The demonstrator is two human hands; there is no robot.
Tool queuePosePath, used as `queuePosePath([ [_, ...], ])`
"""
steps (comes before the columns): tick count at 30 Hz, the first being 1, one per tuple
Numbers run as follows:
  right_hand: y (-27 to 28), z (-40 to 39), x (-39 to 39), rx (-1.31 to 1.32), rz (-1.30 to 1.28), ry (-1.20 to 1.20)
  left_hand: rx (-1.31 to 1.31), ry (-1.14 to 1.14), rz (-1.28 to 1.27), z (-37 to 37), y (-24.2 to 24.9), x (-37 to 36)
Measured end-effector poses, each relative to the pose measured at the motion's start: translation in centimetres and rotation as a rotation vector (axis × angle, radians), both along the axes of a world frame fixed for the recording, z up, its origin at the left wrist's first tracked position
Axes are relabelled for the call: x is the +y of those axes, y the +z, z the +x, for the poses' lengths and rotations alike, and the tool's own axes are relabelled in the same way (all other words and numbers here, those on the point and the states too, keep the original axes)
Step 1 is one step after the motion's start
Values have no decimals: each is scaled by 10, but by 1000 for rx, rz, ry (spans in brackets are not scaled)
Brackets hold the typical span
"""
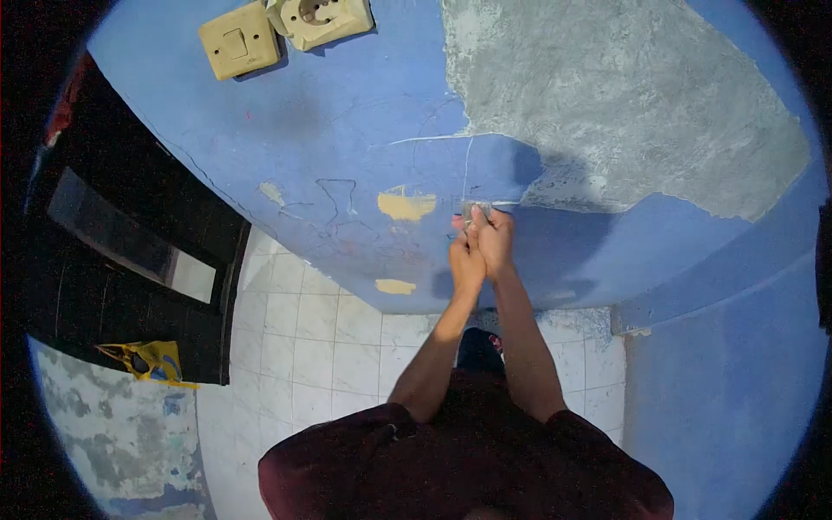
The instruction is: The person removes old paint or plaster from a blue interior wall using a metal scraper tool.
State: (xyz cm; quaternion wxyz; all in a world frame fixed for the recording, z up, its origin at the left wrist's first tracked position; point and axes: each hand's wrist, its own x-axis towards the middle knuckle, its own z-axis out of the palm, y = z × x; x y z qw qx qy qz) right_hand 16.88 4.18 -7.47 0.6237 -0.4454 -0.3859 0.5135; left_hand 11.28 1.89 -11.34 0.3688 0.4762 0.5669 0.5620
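Clamping flat grey tool (476,210) between left hand (468,264) and right hand (497,243), held together | at blue wall (537,269) | from tool: grey patch (624,104) at 2 o'clock, yellow patch (406,205) at 9, light switch (238,43) at 10

1. Showed a cream light switch (238,43) at upper left, close beside a power socket (319,19) that reached the top edge.
2. Included a dark door (95,290) at left, with a greyish strip (104,218) slanting across it.
3. Had a yellow bag (161,358) near the door's lower end.
4. Showed pale floor tiles (314,357) with thin joints.
5. Included a patchy wall (108,429) at lower left.
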Motion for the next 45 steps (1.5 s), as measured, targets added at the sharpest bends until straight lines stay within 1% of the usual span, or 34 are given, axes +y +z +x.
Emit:
queuePosePath([
  [1, 2, 5, 3, -131, 37, 21, -83, 16, 32, 6, -5, 5],
  [2, 3, 5, 4, -135, 40, 19, -87, 15, 36, 6, -11, 8],
  [5, 4, 0, 3, -120, 63, 23, -43, 30, 91, 1, -6, 5],
  [7, 4, -5, 1, 18, 70, -6, 28, -6, -4, -8, 7, 2],
  [8, 5, 1, -1, 16, 72, -17, 27, -17, -2, -2, 7, 1],
  [10, 16, 7, -4, -117, 7, 49, -119, 1, 5, 7, -2, 7],
  [14, 7, 6, 2, -202, 90, 4, -118, 1, 50, 7, -24, 16],
  [16, 6, 3, -1, -122, 57, 6, -27, -20, 39, 0, -10, 8],
  [17, 5, 1, -3, -117, 56, 2, -22, -23, 38, -6, -4, 5],
  [19, 2, -2, -4, -3, 32, 42, 141, -42, 99, -20, 5, 6],
  [20, -3, -1, -2, 1, 34, 38, 144, -46, 100, -27, 10, 7],
  [22, -19, 5, -2, -365, -76, 18, 283, -59, 144, -36, 22, 2],
  [23, -24, 6, -7, -366, -86, 18, 281, -62, 135, -40, 27, 0],
  [25, -19, 5, -24, -164, -71, 8, 417, -71, 43, -45, 36, -2],
  [26, -23, 5, -28, -163, -77, 6, 418, -75, 38, -48, 36, -1],
  [28, -36, 10, -33, -62, -163, 18, 493, -92, -24, -49, 36, 0],
  [32, -50, 25, -45, -61, -193, 15, 501, -82, 44, -51, 40, -1],
  [35, -47, 33, -54, -71, -221, 26, 484, -79, 46, -50, 36, 0],
  [37, -45, 35, -60, -99, -213, 10, 441, -51, 71, -47, 35, -2],
  [41, -58, 39, -62, -66, -225, 27, 422, -43, 69, -47, 29, 1],
  [43, -58, 37, -64, -69, -230, 24, 359, -38, 109, -48, 30, 2],
  [45, -58, 36, -64, -68, -238, 20, 353, -39, 109, -45, 38, 3],
])
